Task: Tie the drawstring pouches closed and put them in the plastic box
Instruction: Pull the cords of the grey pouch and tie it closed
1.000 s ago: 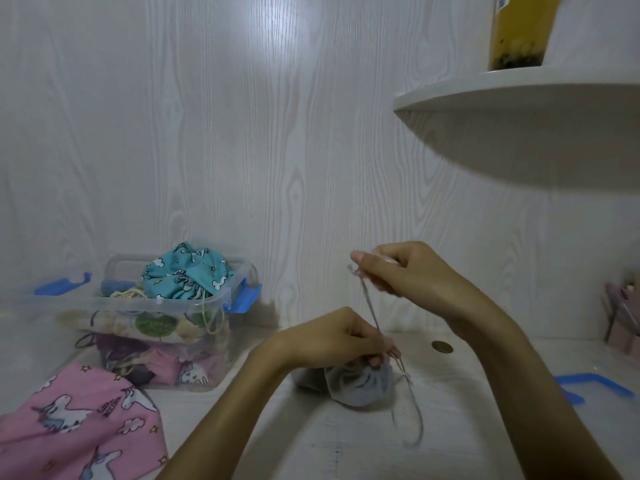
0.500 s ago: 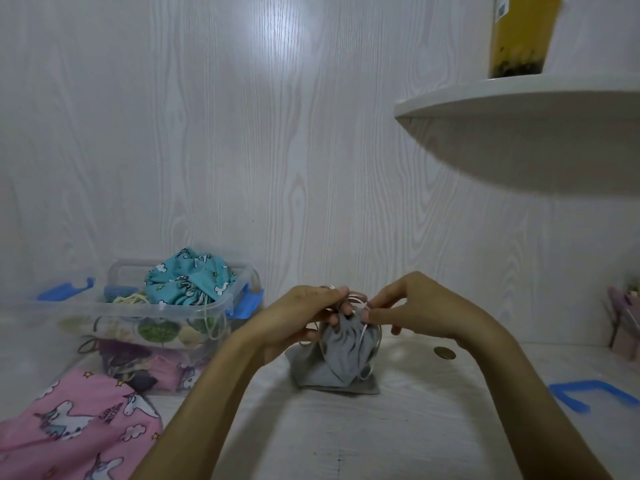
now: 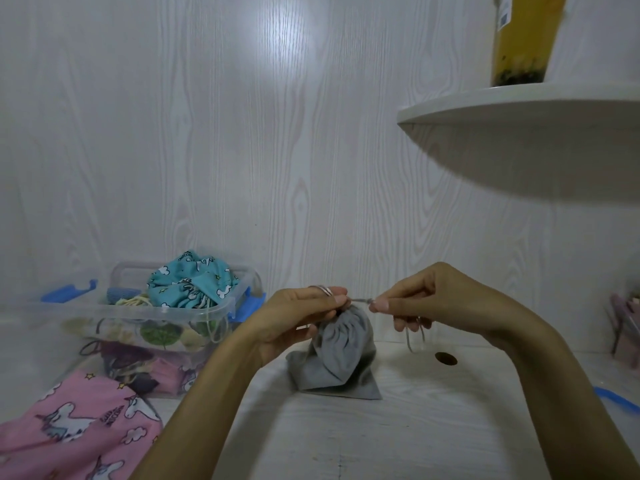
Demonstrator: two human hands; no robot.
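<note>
A grey drawstring pouch [image 3: 339, 362] stands on the white table, its mouth gathered tight at the top. My left hand [image 3: 298, 320] pinches one end of the grey drawstring [image 3: 360, 300] at the pouch's neck. My right hand [image 3: 426, 299] pinches the other end, and the cord is stretched short between the two hands. A loop of cord hangs below my right fingers. The clear plastic box [image 3: 173, 313] with blue latches sits at the left, holding several pouches, with a teal one [image 3: 190, 284] on top.
A pink unicorn-print pouch [image 3: 76, 434] lies at the lower left, in front of the box. A coin [image 3: 445, 358] rests on the table right of the grey pouch. A blue-edged lid [image 3: 616, 400] lies at the far right. A white shelf [image 3: 519, 105] juts out overhead at the right.
My right hand came down from pulling the cord upward. Both hands met at the pouch's neck, then drew slightly apart, stretching the cord sideways. The pouch now stands gathered.
</note>
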